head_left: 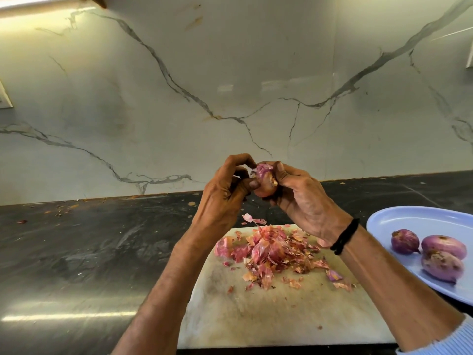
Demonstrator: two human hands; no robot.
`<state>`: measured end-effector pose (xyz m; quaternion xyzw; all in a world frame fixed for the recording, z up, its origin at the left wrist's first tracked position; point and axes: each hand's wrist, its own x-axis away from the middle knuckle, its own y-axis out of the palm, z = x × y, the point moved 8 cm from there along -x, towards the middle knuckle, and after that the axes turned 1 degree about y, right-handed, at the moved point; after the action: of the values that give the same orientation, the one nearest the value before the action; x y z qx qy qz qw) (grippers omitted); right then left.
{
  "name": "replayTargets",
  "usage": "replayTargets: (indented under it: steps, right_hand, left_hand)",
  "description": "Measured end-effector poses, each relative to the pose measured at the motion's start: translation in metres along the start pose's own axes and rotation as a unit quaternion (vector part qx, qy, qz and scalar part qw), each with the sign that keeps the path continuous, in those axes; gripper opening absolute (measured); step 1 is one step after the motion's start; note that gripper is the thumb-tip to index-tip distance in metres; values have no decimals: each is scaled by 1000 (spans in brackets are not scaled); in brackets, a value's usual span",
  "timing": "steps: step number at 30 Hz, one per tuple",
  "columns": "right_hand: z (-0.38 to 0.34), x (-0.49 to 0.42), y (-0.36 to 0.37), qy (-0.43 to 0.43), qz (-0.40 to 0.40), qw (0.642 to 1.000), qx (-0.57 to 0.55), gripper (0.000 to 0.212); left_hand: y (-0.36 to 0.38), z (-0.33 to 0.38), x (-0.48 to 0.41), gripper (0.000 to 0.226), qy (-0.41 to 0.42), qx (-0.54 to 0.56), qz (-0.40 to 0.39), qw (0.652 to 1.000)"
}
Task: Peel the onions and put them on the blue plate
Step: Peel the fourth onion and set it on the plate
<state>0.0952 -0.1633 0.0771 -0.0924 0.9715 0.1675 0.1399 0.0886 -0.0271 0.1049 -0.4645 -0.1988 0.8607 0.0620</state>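
My right hand (304,201) gripped the half-peeled onion (265,180), fingers curled round it, while my left hand (225,198) pinched a flap of skin at its top. I held the onion in the air above the far edge of the cutting board (256,316). Loose skins (268,249) were piled by that edge. Three peeled onions (440,252) lay on the blue plate (409,219), on the bench (89,252) beside the board's right edge.
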Motion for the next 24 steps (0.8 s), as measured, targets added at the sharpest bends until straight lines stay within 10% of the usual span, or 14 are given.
replayTargets:
  steps: [24]
  right_hand:
    - [7, -1, 4, 33, -18, 998, -52, 39]
  left_hand:
    - [-4, 2, 4, 22, 19, 13, 109, 994]
